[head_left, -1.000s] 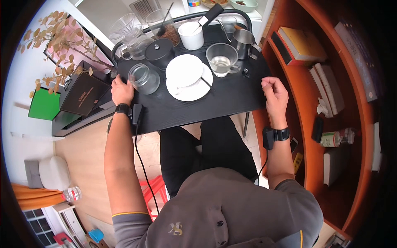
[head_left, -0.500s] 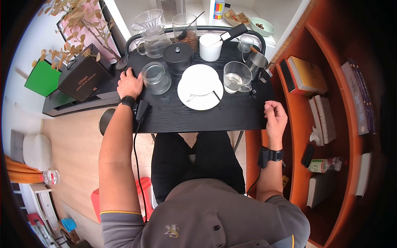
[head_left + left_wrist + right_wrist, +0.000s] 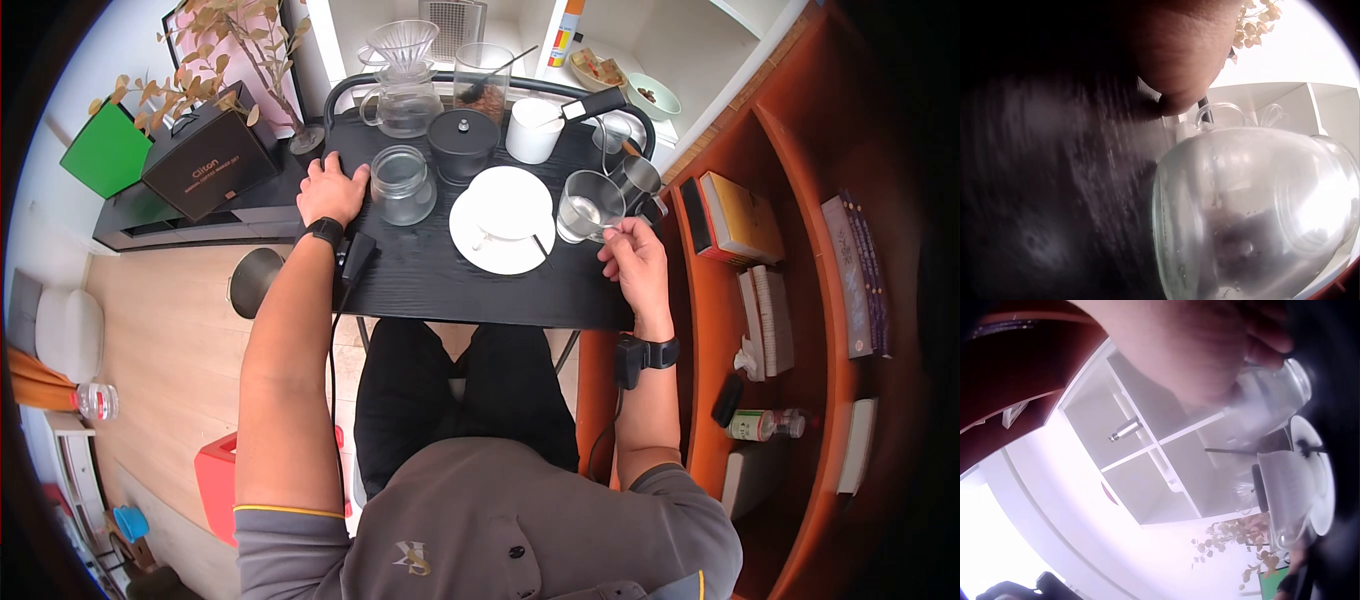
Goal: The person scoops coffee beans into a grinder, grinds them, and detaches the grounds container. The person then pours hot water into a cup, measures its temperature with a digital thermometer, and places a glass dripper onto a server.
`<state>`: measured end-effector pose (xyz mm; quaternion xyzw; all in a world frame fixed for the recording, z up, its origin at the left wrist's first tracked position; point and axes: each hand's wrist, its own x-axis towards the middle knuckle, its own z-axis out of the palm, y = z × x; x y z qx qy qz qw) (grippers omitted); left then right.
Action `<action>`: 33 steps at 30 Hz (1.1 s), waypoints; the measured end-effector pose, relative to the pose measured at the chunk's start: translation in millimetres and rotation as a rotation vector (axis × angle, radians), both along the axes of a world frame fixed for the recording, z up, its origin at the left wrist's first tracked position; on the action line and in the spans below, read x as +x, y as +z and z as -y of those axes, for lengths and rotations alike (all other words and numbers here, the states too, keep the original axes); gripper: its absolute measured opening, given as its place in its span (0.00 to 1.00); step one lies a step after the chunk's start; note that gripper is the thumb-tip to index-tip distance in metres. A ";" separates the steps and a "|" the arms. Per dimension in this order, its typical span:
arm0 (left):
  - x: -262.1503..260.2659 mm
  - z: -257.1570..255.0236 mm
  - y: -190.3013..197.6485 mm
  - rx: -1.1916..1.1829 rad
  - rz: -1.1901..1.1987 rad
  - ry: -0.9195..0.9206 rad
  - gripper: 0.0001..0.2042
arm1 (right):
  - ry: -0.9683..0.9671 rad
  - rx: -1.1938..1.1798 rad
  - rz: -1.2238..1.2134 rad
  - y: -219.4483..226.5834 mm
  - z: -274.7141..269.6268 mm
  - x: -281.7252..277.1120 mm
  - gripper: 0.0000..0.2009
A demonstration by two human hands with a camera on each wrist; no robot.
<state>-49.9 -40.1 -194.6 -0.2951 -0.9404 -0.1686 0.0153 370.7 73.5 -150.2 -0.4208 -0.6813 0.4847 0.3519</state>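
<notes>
At the right side of the black table (image 3: 430, 292), my right hand (image 3: 640, 268) pinches the handle of a clear glass mug (image 3: 578, 212) with thumb and fingers. The mug stands upright with a little clear liquid in the bottom. My left hand (image 3: 332, 192) rests on the table's left edge, fingers spread. Just right of it is an open glass jar (image 3: 403, 192), which looms large in the left wrist view. Between jar and mug, a white cup (image 3: 510, 200) stands on a white saucer (image 3: 492, 262), with a dark spoon handle (image 3: 542, 250) lying across the saucer's rim.
Behind stand a glass dripper (image 3: 402, 45) on a glass server (image 3: 405, 108), a tumbler (image 3: 484, 72) of brown granules, a black lidded canister (image 3: 463, 145), a white canister (image 3: 533, 135) and a metal pitcher (image 3: 637, 178). A wooden bookshelf (image 3: 690, 300) is close on the right.
My right hand has moved from the table's right edge inward to the glass mug and taken its handle. The left hand stays on the left edge. The head view has shifted.
</notes>
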 end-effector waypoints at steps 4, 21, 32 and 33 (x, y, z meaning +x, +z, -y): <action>2.2 0.7 3.4 0.001 0.025 0.003 0.37 | 0.039 -0.052 -0.007 -3.8 -4.6 -1.9 0.09; 3.8 5.5 3.8 0.036 0.024 -0.004 0.33 | 0.066 0.086 -0.211 58.8 -12.6 -8.7 0.12; 5.2 8.2 5.6 0.069 0.013 -0.003 0.32 | 0.269 0.265 0.046 194.5 -46.8 -131.6 0.15; 4.9 8.4 6.5 0.062 0.031 -0.010 0.33 | 0.294 0.278 0.076 199.4 -51.3 -144.5 0.16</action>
